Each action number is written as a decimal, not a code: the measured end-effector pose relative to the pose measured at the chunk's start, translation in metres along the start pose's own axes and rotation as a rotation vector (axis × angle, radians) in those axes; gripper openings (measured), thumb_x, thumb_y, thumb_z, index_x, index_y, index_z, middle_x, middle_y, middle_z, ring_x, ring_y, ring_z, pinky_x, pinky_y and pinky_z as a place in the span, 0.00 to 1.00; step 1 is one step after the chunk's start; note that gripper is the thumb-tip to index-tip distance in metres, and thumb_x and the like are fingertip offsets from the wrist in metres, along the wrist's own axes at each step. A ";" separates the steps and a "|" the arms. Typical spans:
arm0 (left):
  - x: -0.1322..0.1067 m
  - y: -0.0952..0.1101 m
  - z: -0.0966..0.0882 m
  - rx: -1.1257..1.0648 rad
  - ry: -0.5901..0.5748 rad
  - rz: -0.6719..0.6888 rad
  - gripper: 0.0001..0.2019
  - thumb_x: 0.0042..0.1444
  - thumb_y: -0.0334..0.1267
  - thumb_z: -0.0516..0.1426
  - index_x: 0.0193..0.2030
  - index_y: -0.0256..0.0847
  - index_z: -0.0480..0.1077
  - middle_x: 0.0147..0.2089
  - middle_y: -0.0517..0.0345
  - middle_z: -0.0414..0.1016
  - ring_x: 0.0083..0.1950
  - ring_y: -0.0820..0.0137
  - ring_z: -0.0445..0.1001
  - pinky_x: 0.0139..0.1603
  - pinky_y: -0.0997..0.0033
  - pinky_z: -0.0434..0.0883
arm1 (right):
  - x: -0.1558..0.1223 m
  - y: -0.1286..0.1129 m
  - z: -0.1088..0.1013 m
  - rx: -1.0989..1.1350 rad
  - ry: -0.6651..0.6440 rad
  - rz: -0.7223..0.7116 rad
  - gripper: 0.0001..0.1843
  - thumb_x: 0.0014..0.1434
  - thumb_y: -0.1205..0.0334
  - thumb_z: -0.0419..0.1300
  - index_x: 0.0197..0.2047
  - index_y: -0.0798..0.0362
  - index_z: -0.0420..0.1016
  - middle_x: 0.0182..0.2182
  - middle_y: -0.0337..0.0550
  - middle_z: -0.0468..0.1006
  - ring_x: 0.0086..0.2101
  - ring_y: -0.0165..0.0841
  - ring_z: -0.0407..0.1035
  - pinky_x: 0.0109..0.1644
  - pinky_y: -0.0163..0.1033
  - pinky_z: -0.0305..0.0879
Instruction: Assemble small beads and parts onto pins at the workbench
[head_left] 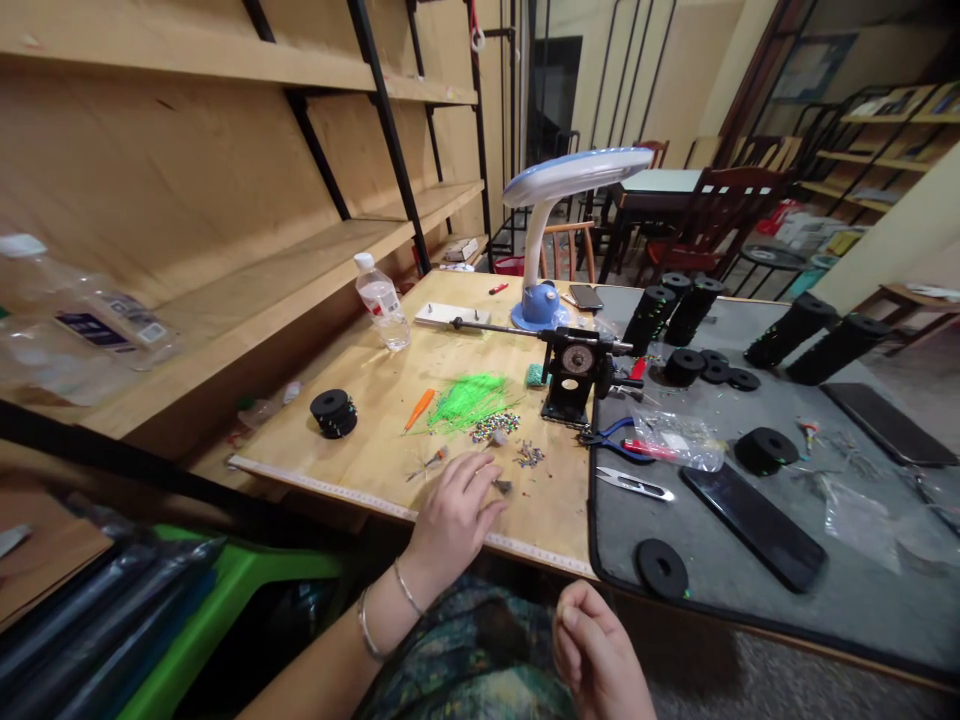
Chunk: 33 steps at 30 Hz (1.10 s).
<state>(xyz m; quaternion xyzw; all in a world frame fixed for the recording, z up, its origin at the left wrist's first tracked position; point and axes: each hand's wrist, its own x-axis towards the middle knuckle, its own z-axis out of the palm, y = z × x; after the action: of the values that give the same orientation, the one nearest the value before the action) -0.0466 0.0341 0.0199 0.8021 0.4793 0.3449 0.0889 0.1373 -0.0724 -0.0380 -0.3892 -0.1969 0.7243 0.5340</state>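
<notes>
My left hand (456, 512), two bracelets at its wrist, rests at the front edge of the wooden table with its fingers stretched out. Right by its fingertips lies a small dark grey piece (502, 486). Just beyond are a pile of multicoloured beads (495, 426), some smaller scattered bits (529, 455) and a heap of bright green strands (471, 400). My right hand (594, 640) is over my lap, below the table edge, thumb and fingers pinched together. Whatever it may hold is too small to make out.
A black winding device (571, 375) with a long rod stands mid-table, before a blue-and-white lamp (536, 300). On the grey mat (622, 540) lie snips (636, 484), blue-handled pliers (611, 438), a phone (754, 525) and several black foam spools (662, 568). A bottle (382, 303) stands at left.
</notes>
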 end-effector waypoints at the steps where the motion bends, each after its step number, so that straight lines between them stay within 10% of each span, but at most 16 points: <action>1: 0.000 0.004 -0.002 -0.059 -0.001 -0.005 0.12 0.57 0.32 0.56 0.48 0.40 0.71 0.50 0.47 0.74 0.55 0.58 0.68 0.56 0.54 0.66 | 0.001 -0.001 0.000 0.011 -0.017 0.009 0.18 0.51 0.50 0.67 0.27 0.52 0.65 0.12 0.24 0.53 0.15 0.21 0.40 0.19 0.29 0.37; 7: -0.021 0.034 0.005 -0.878 -0.476 -0.557 0.11 0.51 0.36 0.61 0.41 0.37 0.74 0.34 0.54 0.76 0.33 0.69 0.72 0.36 0.71 0.70 | 0.003 -0.004 0.006 0.072 -0.072 0.077 0.19 0.50 0.49 0.67 0.26 0.52 0.64 0.12 0.24 0.54 0.14 0.20 0.40 0.17 0.28 0.38; 13: -0.048 0.050 0.040 -1.322 -0.384 -0.894 0.14 0.43 0.42 0.68 0.33 0.34 0.76 0.29 0.57 0.73 0.27 0.77 0.63 0.28 0.78 0.60 | 0.005 -0.003 0.016 0.073 -0.015 0.062 0.22 0.47 0.47 0.69 0.25 0.52 0.63 0.11 0.24 0.55 0.14 0.20 0.41 0.17 0.28 0.38; 25: -0.044 0.054 0.034 -1.384 -0.329 -0.853 0.16 0.46 0.46 0.66 0.28 0.35 0.69 0.30 0.60 0.67 0.27 0.77 0.61 0.27 0.77 0.56 | 0.005 -0.003 0.022 0.062 -0.013 0.074 0.20 0.52 0.48 0.66 0.25 0.55 0.66 0.13 0.31 0.65 0.14 0.20 0.50 0.17 0.26 0.45; 33: -0.043 0.055 0.034 -1.441 -0.336 -0.908 0.17 0.49 0.47 0.64 0.28 0.37 0.65 0.25 0.63 0.65 0.25 0.77 0.60 0.28 0.76 0.55 | 0.009 -0.016 0.011 -0.445 0.089 -0.162 0.20 0.51 0.45 0.65 0.35 0.55 0.78 0.28 0.44 0.77 0.28 0.34 0.70 0.25 0.33 0.64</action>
<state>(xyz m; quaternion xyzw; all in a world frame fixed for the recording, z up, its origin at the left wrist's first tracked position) 0.0009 -0.0245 0.0007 0.3219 0.3983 0.3726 0.7739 0.1376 -0.0574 -0.0235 -0.5117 -0.3588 0.6000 0.4994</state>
